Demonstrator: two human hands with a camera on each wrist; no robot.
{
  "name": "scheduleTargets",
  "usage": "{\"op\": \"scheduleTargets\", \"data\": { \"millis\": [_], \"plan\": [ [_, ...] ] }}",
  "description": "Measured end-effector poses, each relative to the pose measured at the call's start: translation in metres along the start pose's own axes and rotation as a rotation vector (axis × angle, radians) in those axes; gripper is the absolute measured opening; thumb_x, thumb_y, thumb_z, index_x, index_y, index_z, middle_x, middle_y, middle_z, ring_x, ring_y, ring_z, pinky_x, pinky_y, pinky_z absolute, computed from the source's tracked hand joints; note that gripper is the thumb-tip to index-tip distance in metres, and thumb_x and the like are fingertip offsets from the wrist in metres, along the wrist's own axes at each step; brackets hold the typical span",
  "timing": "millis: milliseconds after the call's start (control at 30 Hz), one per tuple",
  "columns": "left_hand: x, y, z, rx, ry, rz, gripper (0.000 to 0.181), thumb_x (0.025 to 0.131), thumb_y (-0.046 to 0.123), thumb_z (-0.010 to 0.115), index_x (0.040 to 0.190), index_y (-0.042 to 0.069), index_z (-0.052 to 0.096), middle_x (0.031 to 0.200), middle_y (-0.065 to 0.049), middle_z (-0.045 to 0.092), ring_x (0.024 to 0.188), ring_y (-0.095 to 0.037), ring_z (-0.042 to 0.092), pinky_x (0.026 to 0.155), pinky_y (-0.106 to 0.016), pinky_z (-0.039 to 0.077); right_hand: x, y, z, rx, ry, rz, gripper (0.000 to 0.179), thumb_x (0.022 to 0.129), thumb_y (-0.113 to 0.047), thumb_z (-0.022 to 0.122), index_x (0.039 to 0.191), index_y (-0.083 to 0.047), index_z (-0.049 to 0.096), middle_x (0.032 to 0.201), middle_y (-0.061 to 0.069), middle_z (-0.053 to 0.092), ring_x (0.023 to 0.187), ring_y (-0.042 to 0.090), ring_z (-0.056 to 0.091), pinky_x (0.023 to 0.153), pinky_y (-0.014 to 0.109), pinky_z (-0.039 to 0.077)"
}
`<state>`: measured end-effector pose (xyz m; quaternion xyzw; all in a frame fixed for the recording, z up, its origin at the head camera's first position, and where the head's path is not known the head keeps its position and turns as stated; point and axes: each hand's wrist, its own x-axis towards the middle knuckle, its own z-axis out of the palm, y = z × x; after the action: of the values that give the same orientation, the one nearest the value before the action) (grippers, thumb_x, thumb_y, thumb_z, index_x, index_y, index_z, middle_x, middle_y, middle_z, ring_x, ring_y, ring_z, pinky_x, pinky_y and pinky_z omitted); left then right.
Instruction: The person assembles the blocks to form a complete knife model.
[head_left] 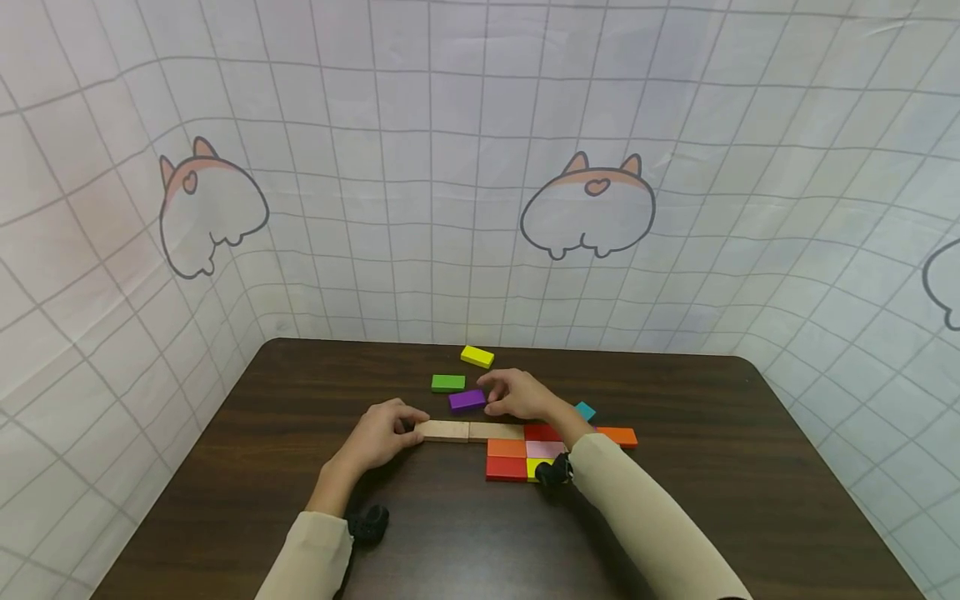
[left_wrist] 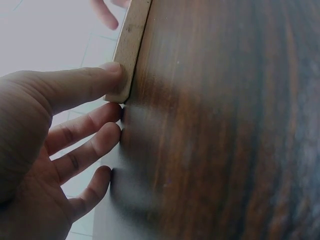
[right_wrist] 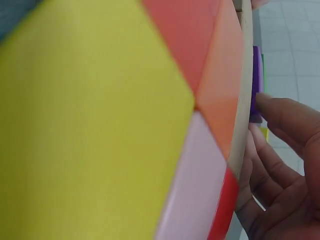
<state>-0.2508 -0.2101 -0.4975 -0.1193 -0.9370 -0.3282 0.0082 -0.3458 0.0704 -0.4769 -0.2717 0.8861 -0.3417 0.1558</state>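
Note:
At the left end of a row of two plain wooden blocks, my left hand pinches the nearer one, the left wooden block. In the left wrist view the thumb presses on that block's end, with the other fingers spread beside it. The right wooden block meets it end to end. My right hand reaches over the coloured blocks, its fingers loosely bent beside a purple block. The right wrist view has the thumb tip right at the purple block's end.
Beyond the purple block lie a green block and a yellow block. Orange, red and pink blocks sit side by side below the wooden row. Right of the forearm are a blue block and an orange one.

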Motion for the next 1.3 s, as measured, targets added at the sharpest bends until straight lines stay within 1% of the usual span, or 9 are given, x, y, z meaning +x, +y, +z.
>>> {"op": "scheduleTargets", "data": {
  "millis": [133,233,467,667,767,967,1167,1300],
  "plan": [
    [0.000,0.001,0.000,0.002,0.004,0.000,0.025,0.091,0.017,0.079,0.115,0.019,0.079,0.098,0.002,0.067,0.075,-0.010,0.054,0.067,-0.030,0.048,0.006,-0.002,0.002,-0.001,0.002,0.025,0.047,0.091,-0.013,0.078,0.136,-0.010,0.064,0.086,0.001,0.068,0.073,0.013,0.057,0.069,0.027,0.048],
    [0.001,0.001,0.000,0.006,0.003,0.000,0.024,0.091,0.018,0.079,0.115,0.019,0.079,0.098,0.003,0.067,0.075,-0.010,0.054,0.067,-0.030,0.047,0.009,-0.005,0.004,-0.016,0.003,0.040,0.045,0.091,-0.012,0.078,0.134,-0.009,0.066,0.082,0.001,0.066,0.067,0.012,0.055,0.063,0.025,0.045],
    [0.001,0.002,-0.001,0.009,0.004,0.001,0.024,0.091,0.017,0.079,0.115,0.019,0.079,0.097,0.003,0.067,0.075,-0.010,0.054,0.067,-0.030,0.047,0.013,-0.009,0.009,-0.062,0.024,0.078,0.035,0.090,-0.012,0.078,0.125,-0.011,0.071,0.079,0.001,0.065,0.069,0.013,0.055,0.064,0.024,0.045],
    [0.000,0.004,-0.001,0.013,0.002,0.010,0.024,0.091,0.017,0.079,0.115,0.018,0.079,0.098,0.003,0.067,0.076,-0.010,0.055,0.067,-0.030,0.048,0.008,-0.010,0.008,-0.089,0.043,0.090,0.030,0.089,-0.011,0.079,0.118,-0.010,0.073,0.083,0.002,0.069,0.071,0.014,0.059,0.064,0.025,0.048],
    [0.000,0.004,-0.001,0.013,0.003,0.014,0.024,0.091,0.017,0.079,0.115,0.018,0.079,0.098,0.003,0.067,0.076,-0.010,0.055,0.068,-0.030,0.048,0.003,-0.012,0.004,-0.100,0.054,0.078,0.030,0.088,-0.011,0.080,0.117,-0.009,0.074,0.083,0.002,0.070,0.069,0.013,0.060,0.064,0.025,0.050],
    [0.000,0.004,0.001,0.014,-0.002,0.016,0.025,0.091,0.018,0.079,0.116,0.018,0.078,0.099,0.003,0.067,0.077,-0.010,0.055,0.069,-0.030,0.048,-0.015,-0.016,-0.004,-0.079,0.074,0.045,0.030,0.090,-0.012,0.079,0.119,-0.009,0.073,0.081,0.001,0.072,0.066,0.013,0.064,0.067,0.028,0.054],
    [-0.001,0.005,-0.001,0.004,-0.004,0.009,0.026,0.091,0.017,0.079,0.116,0.018,0.078,0.100,0.003,0.067,0.078,-0.010,0.056,0.070,-0.031,0.049,-0.035,-0.014,-0.012,-0.069,0.117,0.028,0.029,0.090,-0.015,0.079,0.118,-0.011,0.073,0.079,-0.003,0.070,0.066,0.012,0.062,0.065,0.027,0.052],
    [-0.002,0.005,-0.001,0.005,-0.008,0.011,0.026,0.091,0.017,0.078,0.117,0.017,0.078,0.100,0.002,0.067,0.078,-0.010,0.055,0.070,-0.031,0.049,-0.053,-0.011,-0.018,-0.073,0.132,0.007,0.031,0.089,-0.017,0.080,0.119,-0.011,0.072,0.080,-0.004,0.069,0.068,0.012,0.060,0.066,0.028,0.051]
  ]
}}
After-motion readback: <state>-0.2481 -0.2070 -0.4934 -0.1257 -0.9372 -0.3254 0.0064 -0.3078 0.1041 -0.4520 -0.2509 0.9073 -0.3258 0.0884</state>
